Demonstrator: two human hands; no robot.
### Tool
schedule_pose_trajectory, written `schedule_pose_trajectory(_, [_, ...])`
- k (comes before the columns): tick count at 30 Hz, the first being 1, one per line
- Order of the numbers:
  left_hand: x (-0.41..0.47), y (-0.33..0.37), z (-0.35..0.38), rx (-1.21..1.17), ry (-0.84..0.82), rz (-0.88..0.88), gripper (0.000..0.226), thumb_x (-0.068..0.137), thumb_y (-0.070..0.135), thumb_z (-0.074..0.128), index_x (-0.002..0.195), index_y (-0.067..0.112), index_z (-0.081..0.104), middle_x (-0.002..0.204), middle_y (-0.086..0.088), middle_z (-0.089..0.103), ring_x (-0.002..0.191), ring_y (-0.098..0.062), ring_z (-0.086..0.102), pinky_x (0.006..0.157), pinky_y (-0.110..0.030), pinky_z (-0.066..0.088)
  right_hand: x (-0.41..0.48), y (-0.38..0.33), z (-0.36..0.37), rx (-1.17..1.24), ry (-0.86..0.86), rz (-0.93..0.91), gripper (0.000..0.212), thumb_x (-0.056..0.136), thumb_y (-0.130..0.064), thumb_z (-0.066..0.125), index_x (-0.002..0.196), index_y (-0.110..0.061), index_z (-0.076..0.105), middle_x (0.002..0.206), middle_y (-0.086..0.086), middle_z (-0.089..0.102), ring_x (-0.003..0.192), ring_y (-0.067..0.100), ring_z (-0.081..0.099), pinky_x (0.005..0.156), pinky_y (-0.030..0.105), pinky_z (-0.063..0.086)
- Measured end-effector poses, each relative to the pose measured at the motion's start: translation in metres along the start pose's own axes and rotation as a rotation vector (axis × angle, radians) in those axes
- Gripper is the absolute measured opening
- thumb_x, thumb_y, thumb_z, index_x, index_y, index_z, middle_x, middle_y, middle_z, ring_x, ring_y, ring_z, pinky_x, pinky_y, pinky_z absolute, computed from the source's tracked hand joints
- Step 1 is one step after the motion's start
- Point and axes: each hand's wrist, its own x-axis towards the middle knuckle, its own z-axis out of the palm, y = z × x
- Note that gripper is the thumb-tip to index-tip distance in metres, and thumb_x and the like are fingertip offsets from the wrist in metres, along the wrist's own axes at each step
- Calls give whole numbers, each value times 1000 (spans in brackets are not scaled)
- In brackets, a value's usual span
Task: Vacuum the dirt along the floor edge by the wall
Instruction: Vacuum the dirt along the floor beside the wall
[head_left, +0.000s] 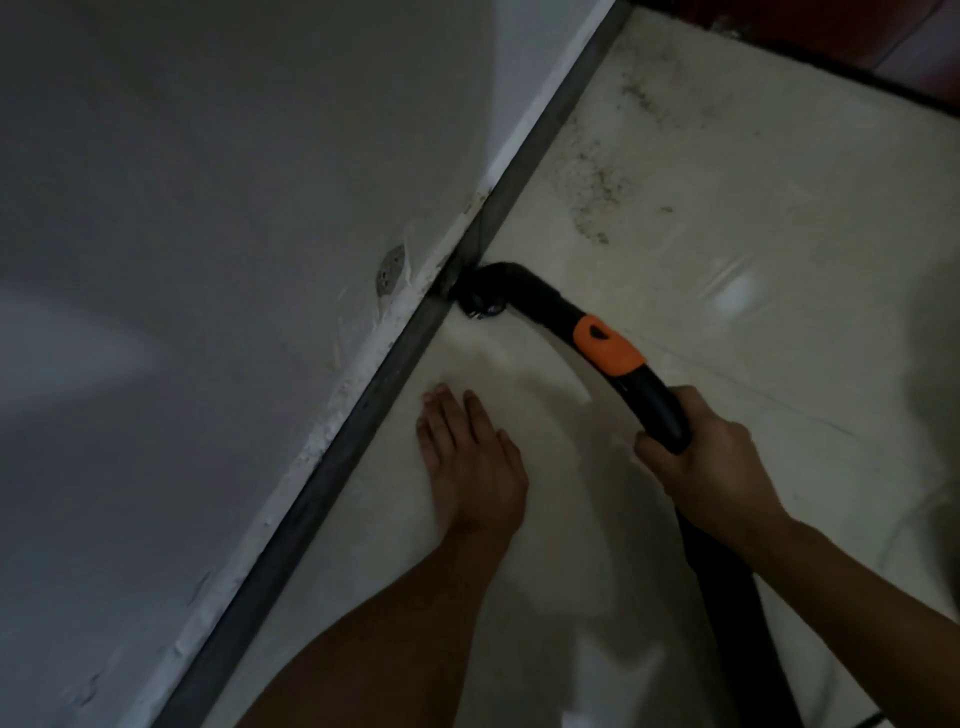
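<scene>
A black vacuum hose handle (649, 395) with an orange collar (608, 345) curves across the pale floor. Its black nozzle (485, 291) presses against the dark grey strip (395, 358) at the foot of the wall. My right hand (711, 467) grips the handle's lower end. My left hand (467, 462) lies flat on the floor, fingers spread, beside the strip and below the nozzle. Dark dirt specks (597, 192) are scattered on the floor beyond the nozzle, near the strip.
The grey-white wall (208, 260) fills the left side, with chipped paint (389, 270) near its base. The black hose (737, 613) trails back under my right arm. A dark red edge (883, 52) borders the floor at the top right.
</scene>
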Motion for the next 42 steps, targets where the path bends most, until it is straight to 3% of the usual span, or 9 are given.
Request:
schedule_pose_trajectory(6, [-1, 0, 1, 5, 8, -1, 58, 95, 30, 34, 144, -1, 34, 152, -29, 25, 141, -40, 25, 117, -51, 17, -8, 27, -23, -53, 184, 129, 34, 85, -28, 68, 114, -18, 54, 69, 2, 60, 58, 24, 59, 52, 29, 42])
schedule_pose_trajectory(10, [-2, -1, 1, 10, 8, 11, 57, 97, 30, 35, 146, 1, 31, 153, -28, 22, 143, -39, 21, 119, -49, 11, 9, -1, -9, 52, 105, 36, 31, 89, -39, 65, 112, -21, 53, 76, 4, 63, 63, 26, 63, 58, 35, 51])
schedule_pose_trajectory(14, [-2, -3, -3, 33, -15, 33, 55, 97, 28, 37, 144, 0, 35, 152, -29, 24, 142, -40, 20, 118, -48, 9, -16, 12, -19, 260, 19, 37, 24, 91, -24, 68, 111, -23, 54, 81, 3, 67, 55, 18, 68, 54, 35, 56])
schedule_pose_trajectory(18, [26, 7, -15, 26, -38, 168, 39, 91, 18, 45, 124, -3, 50, 140, -31, 40, 132, -41, 34, 113, -46, 22, -75, 78, -49, 237, 145, 203, 24, 91, -19, 67, 111, -22, 55, 66, 6, 64, 43, 14, 61, 38, 20, 45])
schedule_pose_trajectory(23, [87, 55, -13, -50, -38, 153, 55, 99, 27, 37, 146, 0, 26, 154, -24, 21, 142, -35, 18, 117, -40, 12, -92, 129, -74, 140, 332, 385, 23, 91, -17, 67, 111, -13, 56, 53, 8, 61, 37, 10, 58, 36, 24, 40])
schedule_pose_trajectory(30, [95, 66, 18, 33, 125, 97, 58, 97, 29, 35, 145, -2, 30, 152, -29, 23, 142, -40, 18, 118, -45, 8, -13, 119, -80, 232, 316, 278, 21, 91, -25, 64, 108, -19, 55, 72, 11, 64, 50, 23, 63, 46, 33, 50])
schedule_pose_trajectory(34, [94, 69, 14, 35, 97, 94, 58, 96, 28, 36, 145, -1, 31, 153, -28, 23, 143, -38, 19, 118, -45, 8, -34, 106, -61, 221, 268, 201, 21, 87, -28, 65, 104, -33, 54, 61, -3, 63, 46, 8, 61, 41, 19, 45])
schedule_pose_trajectory(37, [94, 68, 14, 34, 98, 79, 57, 96, 28, 38, 145, -1, 32, 153, -27, 24, 143, -37, 19, 118, -45, 9, -53, 98, -50, 190, 177, 213, 28, 85, -33, 64, 109, -40, 51, 59, -4, 62, 48, 9, 61, 45, 29, 48])
schedule_pose_trajectory(42, [95, 70, 15, 28, 120, 77, 56, 94, 26, 43, 142, -2, 38, 151, -28, 28, 141, -39, 24, 117, -46, 14, 41, 97, -72, 118, 369, 252, 26, 88, -23, 67, 109, -11, 56, 76, 11, 62, 66, 29, 59, 63, 35, 44])
